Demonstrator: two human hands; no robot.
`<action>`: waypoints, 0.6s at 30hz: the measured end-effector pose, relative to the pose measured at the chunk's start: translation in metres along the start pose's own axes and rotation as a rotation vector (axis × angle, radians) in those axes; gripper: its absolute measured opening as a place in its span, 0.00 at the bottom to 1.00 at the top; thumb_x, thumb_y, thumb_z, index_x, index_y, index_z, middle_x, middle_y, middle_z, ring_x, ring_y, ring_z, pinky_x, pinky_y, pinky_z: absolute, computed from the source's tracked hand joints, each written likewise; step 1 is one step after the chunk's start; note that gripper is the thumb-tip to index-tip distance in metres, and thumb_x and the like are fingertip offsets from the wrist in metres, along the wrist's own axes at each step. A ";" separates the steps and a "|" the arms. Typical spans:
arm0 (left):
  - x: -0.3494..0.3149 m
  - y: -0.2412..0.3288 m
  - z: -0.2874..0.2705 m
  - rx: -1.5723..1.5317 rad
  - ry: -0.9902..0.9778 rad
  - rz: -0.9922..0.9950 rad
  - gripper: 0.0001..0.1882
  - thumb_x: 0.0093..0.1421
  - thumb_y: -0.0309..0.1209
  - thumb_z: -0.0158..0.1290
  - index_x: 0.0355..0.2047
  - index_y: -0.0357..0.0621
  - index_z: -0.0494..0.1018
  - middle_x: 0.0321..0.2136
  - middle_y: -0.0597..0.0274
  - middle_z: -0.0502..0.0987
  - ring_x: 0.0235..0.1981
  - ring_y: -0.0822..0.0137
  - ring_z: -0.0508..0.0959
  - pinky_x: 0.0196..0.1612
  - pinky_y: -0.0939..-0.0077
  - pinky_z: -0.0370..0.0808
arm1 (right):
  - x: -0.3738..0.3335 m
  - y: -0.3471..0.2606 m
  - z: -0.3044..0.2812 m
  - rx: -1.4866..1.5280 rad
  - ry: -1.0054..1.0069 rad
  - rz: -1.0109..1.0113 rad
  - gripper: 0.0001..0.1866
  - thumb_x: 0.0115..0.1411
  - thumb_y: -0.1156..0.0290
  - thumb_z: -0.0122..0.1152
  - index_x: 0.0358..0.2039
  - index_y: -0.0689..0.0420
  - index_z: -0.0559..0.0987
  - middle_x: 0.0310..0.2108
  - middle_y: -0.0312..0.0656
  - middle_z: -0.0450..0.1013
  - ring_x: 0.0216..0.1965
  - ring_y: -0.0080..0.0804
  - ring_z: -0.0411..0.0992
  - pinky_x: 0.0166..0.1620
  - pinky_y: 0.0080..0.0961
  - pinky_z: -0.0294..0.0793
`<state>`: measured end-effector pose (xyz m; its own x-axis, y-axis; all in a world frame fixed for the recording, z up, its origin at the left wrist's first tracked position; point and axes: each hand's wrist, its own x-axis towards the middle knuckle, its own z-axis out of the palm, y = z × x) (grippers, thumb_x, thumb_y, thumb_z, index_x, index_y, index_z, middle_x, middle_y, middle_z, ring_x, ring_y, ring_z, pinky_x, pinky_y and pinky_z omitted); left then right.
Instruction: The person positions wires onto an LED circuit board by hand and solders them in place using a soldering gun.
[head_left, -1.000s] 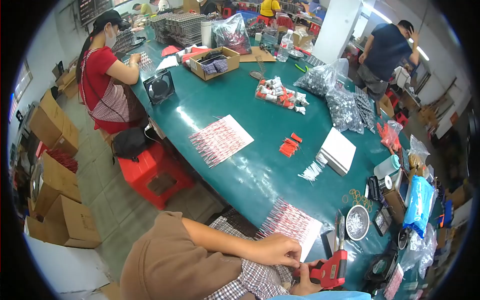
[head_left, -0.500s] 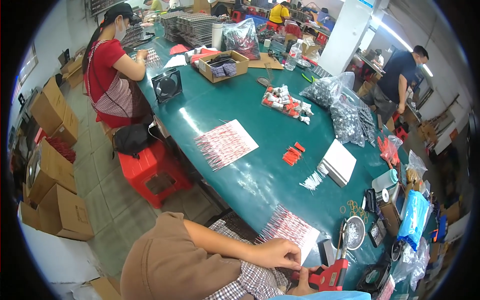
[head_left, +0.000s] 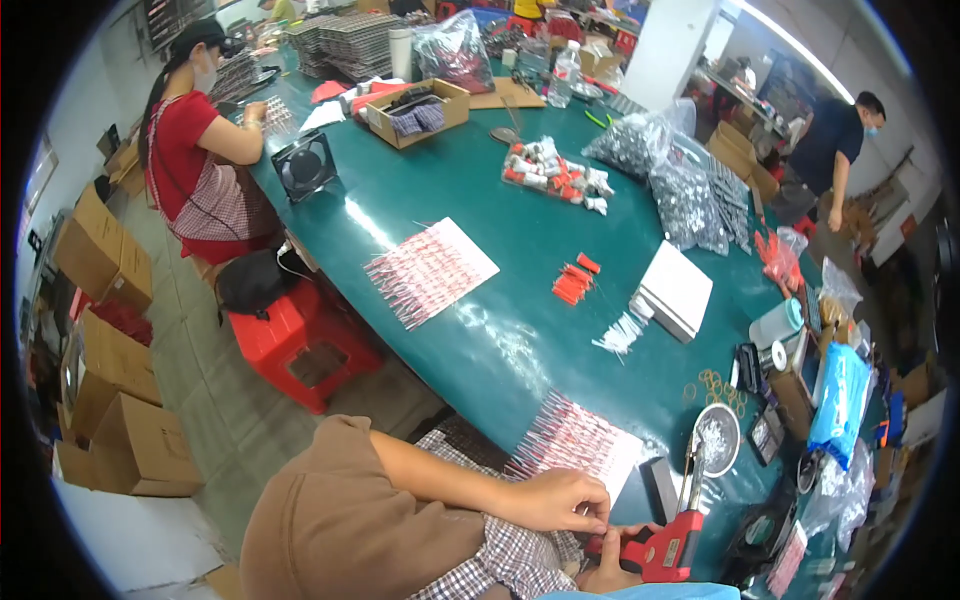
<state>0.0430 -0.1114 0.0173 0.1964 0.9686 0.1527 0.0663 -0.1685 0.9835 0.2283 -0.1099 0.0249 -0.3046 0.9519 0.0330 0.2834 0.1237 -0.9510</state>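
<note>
My left hand [head_left: 562,499] reaches in from the left, thumb and fingertips pinched together. What sits between them is too small to tell. Right beside it, my right hand [head_left: 608,572] is partly cut off by the lower edge, its fingers curled on a red-and-black gun-shaped tool [head_left: 668,552]. Thin metal parts run up from the tool toward a round metal bowl [head_left: 716,441] holding small white bits. Just beyond my left hand, a white sheet [head_left: 622,472] carries rows of thin red-and-white pieces [head_left: 565,437]. A small dark block [head_left: 659,489] stands between sheet and tool.
Across the green table [head_left: 450,355] lie another filled sheet [head_left: 435,272], red tubes [head_left: 573,284], a white box [head_left: 675,291], a tray of red-and-white parts [head_left: 552,172] and plastic bags [head_left: 687,205]. Rubber bands [head_left: 722,392] and a blue packet [head_left: 838,405] lie to the right. A person in red [head_left: 200,150] works at far left.
My viewpoint has shifted a little, so the table's things sit differently in the picture. My hands stay close together at the tool. The person at the far right has moved slightly.
</note>
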 end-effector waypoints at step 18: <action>0.021 0.007 0.001 0.372 -0.115 0.028 0.07 0.55 0.33 0.60 0.28 0.45 0.76 0.28 0.63 0.75 0.33 0.60 0.74 0.36 0.68 0.71 | -0.001 0.009 -0.012 0.449 0.202 0.116 0.28 0.54 0.90 0.59 0.53 0.59 0.63 0.39 0.39 0.67 0.38 0.28 0.74 0.40 0.25 0.76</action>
<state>0.0484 -0.0922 0.0275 0.3106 0.9392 0.1464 0.4057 -0.2703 0.8732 0.2422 -0.1068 0.0197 -0.0993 0.9930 -0.0637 -0.1274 -0.0762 -0.9889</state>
